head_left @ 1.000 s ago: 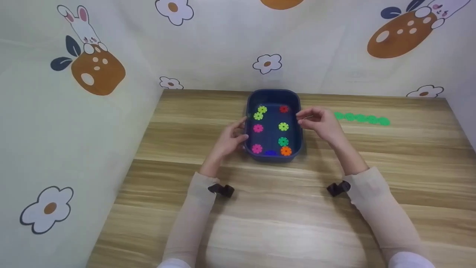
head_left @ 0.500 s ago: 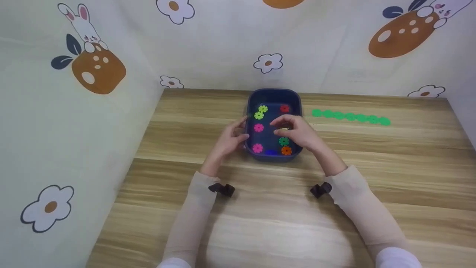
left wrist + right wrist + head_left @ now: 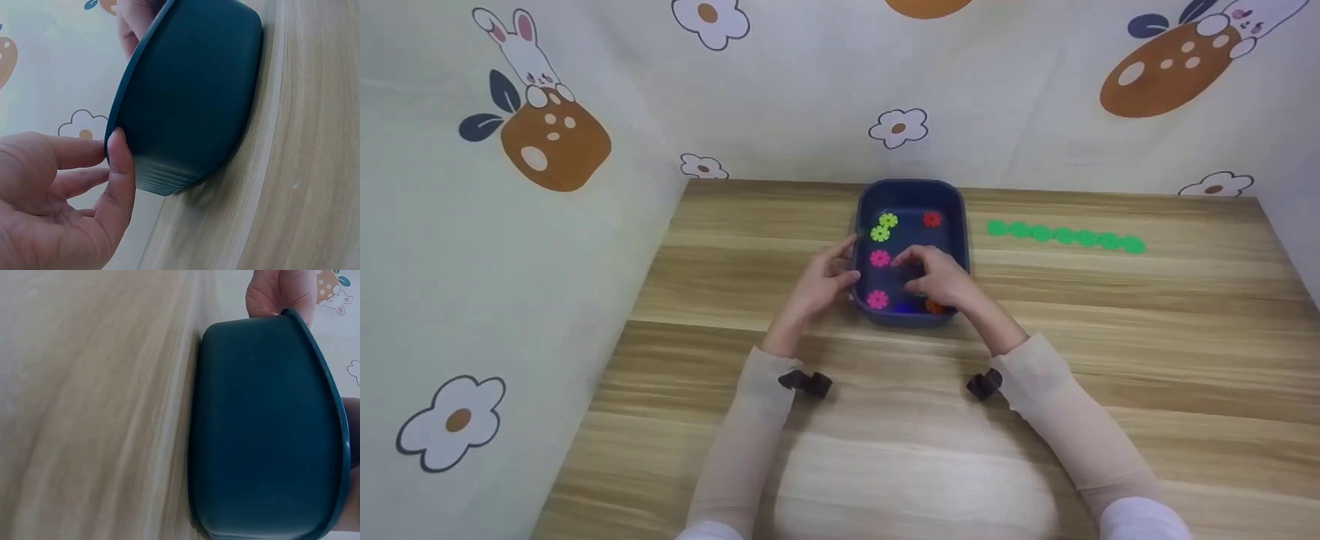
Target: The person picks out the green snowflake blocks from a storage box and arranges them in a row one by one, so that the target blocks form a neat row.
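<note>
A dark blue plastic basin [image 3: 911, 321] sits on the table with several notched snowflake discs inside. My left hand [image 3: 823, 279] grips its left rim; in the left wrist view the thumb [image 3: 120, 152] lies against the outer wall and the fingers are at the rim's edge. My right hand [image 3: 941, 277] reaches into the basin, index finger and thumb bent and apart, with nothing visible between them. Left of it lie pink discs [image 3: 880, 258], and an orange disc [image 3: 934, 307] shows partly beneath it. In the right wrist view the basin wall [image 3: 264, 427] hides most of this hand.
A row of several green discs [image 3: 1065, 235] lies on the table right of the basin. Yellow-green discs [image 3: 888, 220], a red disc [image 3: 932, 219] and a blue disc [image 3: 905, 308] are also in the basin. A patterned cloth [image 3: 802, 97] stands behind the table.
My right hand has moved left from beside the basin's right rim into the basin, then nearer its front, covering the discs there. The left hand stays at the rim.
</note>
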Tool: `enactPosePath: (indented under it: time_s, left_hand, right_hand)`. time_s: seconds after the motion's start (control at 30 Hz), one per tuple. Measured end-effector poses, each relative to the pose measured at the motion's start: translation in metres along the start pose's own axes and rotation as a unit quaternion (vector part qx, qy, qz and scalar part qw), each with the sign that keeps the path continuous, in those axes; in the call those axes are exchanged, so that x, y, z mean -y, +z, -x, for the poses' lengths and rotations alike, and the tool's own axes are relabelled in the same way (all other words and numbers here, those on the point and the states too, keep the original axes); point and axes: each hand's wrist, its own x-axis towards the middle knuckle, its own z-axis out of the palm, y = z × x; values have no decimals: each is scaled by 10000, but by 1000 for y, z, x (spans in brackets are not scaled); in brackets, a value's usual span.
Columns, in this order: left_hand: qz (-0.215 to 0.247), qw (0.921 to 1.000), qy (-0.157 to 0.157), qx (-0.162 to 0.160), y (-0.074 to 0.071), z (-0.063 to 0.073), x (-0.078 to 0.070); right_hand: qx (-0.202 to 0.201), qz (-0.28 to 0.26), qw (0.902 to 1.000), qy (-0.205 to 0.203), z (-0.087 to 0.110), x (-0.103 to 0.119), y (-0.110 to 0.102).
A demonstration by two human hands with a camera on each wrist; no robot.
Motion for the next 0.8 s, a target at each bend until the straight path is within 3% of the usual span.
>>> enactPosePath:
  time_s: [0.33, 0.63, 0.8]
  left_hand:
    - [91, 9999, -142, 35, -1, 0, 0]
    - [208, 9996, -165, 35, 0, 0, 1]
    - [181, 9997, -170, 26, 1, -1, 1]
  right_hand:
    - [612, 182, 9978, -148, -10, -2, 9]
    - [526, 611, 9963, -280, -22, -6, 15]
    - [452, 517, 9972, -312, -22, -6, 17]
